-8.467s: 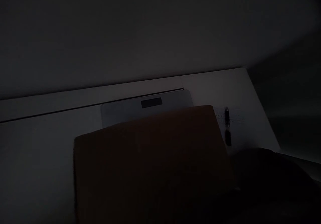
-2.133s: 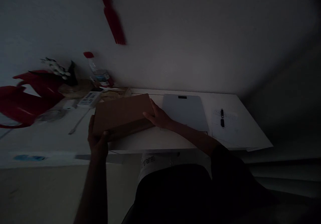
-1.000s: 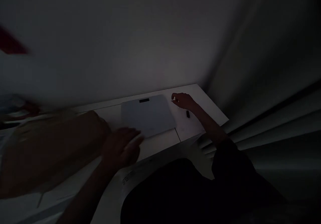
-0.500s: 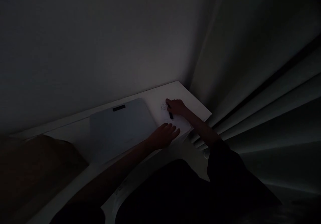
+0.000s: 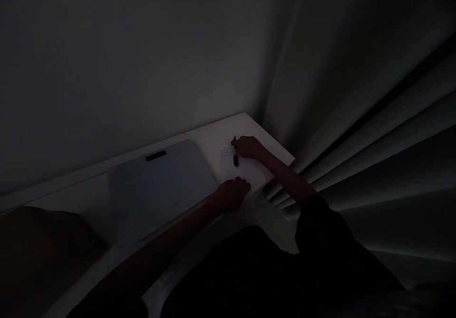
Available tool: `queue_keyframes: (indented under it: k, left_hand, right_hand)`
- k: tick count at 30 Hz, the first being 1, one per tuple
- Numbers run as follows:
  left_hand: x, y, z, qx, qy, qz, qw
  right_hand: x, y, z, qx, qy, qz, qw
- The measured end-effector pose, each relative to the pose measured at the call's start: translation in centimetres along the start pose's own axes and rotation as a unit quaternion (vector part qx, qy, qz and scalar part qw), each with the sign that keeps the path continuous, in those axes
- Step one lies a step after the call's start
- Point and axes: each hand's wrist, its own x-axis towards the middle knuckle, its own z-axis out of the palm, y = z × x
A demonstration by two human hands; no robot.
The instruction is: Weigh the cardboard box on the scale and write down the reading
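Observation:
The scene is very dim. My right hand [image 5: 249, 147] is closed around a dark pen [image 5: 235, 161], pinched between thumb and fingers. The pen crosses a patch of small handwritten rows on a white sheet of paper [image 5: 251, 171]. Whether its tip touches the paper I cannot tell. Nearer to me, my left hand [image 5: 231, 194] lies at the front edge of the paper, palm down, fingers extended and slightly bent, with nothing visible in it. A grey-blue flat panel-like item [image 5: 164, 189] with a small dark label lies left of the paper, beside my left forearm.
A narrow white desk [image 5: 263, 139] runs along a pale wall [image 5: 142, 61]. Long hanging curtains [image 5: 356, 118] border its right end. At the lower left stands a brown bag-like shape [image 5: 46, 251], too dark to make out. My dark-clothed legs are below the desk.
The view has shifted slightly, so the desk sits further left. My right hand has turned the pen more upright in view. My left fingers are drawn closer together.

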Motion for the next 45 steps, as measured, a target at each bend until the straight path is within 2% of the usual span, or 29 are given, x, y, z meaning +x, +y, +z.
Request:
queue_keyframes:
  k: [5, 7, 9, 11, 13, 15, 17, 19, 20, 22, 27, 32, 36, 45]
  left_hand:
    - [-0.1, 0.1, -0.1, -0.007, 0.004, -0.009, 1.0]
    - [-0.1, 0.1, 0.1, -0.011, 0.009, -0.009, 1.0]
    - [-0.1, 0.1, 0.2, -0.013, 0.01, -0.008, 1.0]
    - [-0.1, 0.1, 0.2, -0.017, 0.012, -0.009, 1.0]
    - [-0.1, 0.1, 0.1, -0.022, 0.017, -0.007, 1.0]
    - [-0.2, 0.1, -0.1, -0.026, 0.024, -0.006, 0.999]
    - [-0.3, 0.2, -0.2, -0.031, 0.032, -0.007, 0.999]
    - [-0.3, 0.1, -0.1, -0.036, 0.04, -0.006, 0.999]
    - [-0.3, 0.1, 0.0, -0.038, 0.042, -0.007, 0.998]
    - [-0.3, 0.0, 0.3, -0.038, 0.045, -0.007, 0.998]
    - [-0.2, -0.2, 0.8, -0.048, 0.045, -0.01, 0.998]
    - [-0.4, -0.1, 0.5, -0.055, 0.055, -0.012, 0.997]
    - [-0.3, -0.1, 0.7, -0.055, 0.05, -0.01, 0.997]
    - [-0.2, 0.0, 0.7, -0.046, 0.049, -0.011, 0.998]
  right_hand:
    - [-0.3, 1.5, 0.2, -0.092, 0.08, -0.057, 0.991]
    - [-0.4, 1.8, 0.2, -0.078, 0.113, -0.043, 0.99]
    - [-0.5, 1.8, 0.2, -0.003, 0.146, 0.001, 0.989]
    - [-0.5, 1.4, 0.3, 0.122, 0.191, 0.057, 0.972]
    - [-0.3, 0.7, 0.7, 0.222, 0.22, 0.089, 0.946]
    - [0.1, 0.0, 1.5, 0.32, 0.215, 0.097, 0.918]
    - [0.3, -0.4, 2.4, 0.433, 0.198, 0.107, 0.873]
    - [0.3, -0.5, 3.1, 0.496, 0.206, 0.13, 0.833]
    - [0.2, -0.4, 3.4, 0.499, 0.215, 0.141, 0.828]
    - [-0.2, -0.4, 3.6, 0.491, 0.22, 0.153, 0.829]
    - [-0.8, -0.7, 3.3, 0.491, 0.161, 0.153, 0.842]
    - [-0.4, -0.8, 3.7, 0.423, 0.179, 0.169, 0.872]
    - [-0.3, -0.9, 4.1, 0.426, 0.159, 0.186, 0.871]
    - [-0.3, -0.8, 4.6, 0.449, 0.146, 0.161, 0.867]
